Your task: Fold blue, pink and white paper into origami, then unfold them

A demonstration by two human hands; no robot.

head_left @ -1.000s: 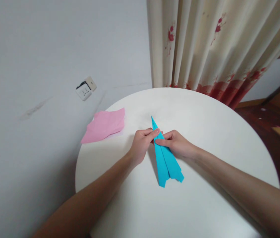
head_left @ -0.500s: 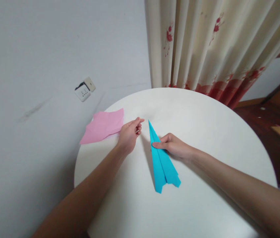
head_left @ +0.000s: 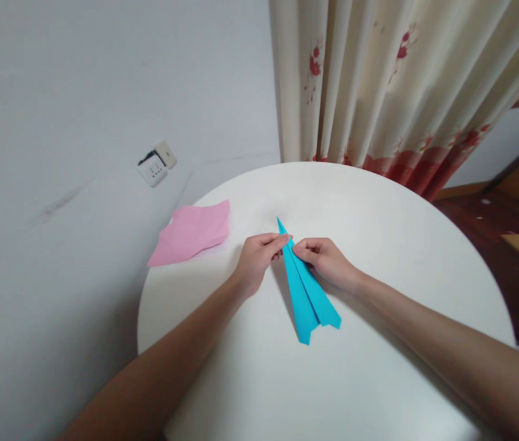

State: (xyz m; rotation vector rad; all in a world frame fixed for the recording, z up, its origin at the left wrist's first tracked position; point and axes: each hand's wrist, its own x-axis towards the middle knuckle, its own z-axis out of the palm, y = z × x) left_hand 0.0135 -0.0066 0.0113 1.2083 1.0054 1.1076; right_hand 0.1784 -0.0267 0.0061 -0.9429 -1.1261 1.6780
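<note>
A blue paper plane [head_left: 303, 297], narrow and folded along its length, is held above the table with its pointed nose facing away from me. My left hand [head_left: 259, 257] pinches its left edge close to the nose, thumb on top. From the other side, my right hand [head_left: 326, 260] grips the right edge slightly nearer to me, its thumb lying on the upper face. The fingers under the paper are partly hidden. The plane's notched tail points toward me, and its two halves stand a little apart along the centre fold.
The round white table [head_left: 378, 208] carries a creased sheet of pink paper [head_left: 195, 229] at its left edge. A wall with a socket [head_left: 152, 168] rises on the left. A cream curtain [head_left: 364, 79] with red flowers hangs behind the table.
My left hand has moved right and taken hold of the plane near its nose. The right hand has shifted its grip slightly up toward the nose, and the tail has swung a little right.
</note>
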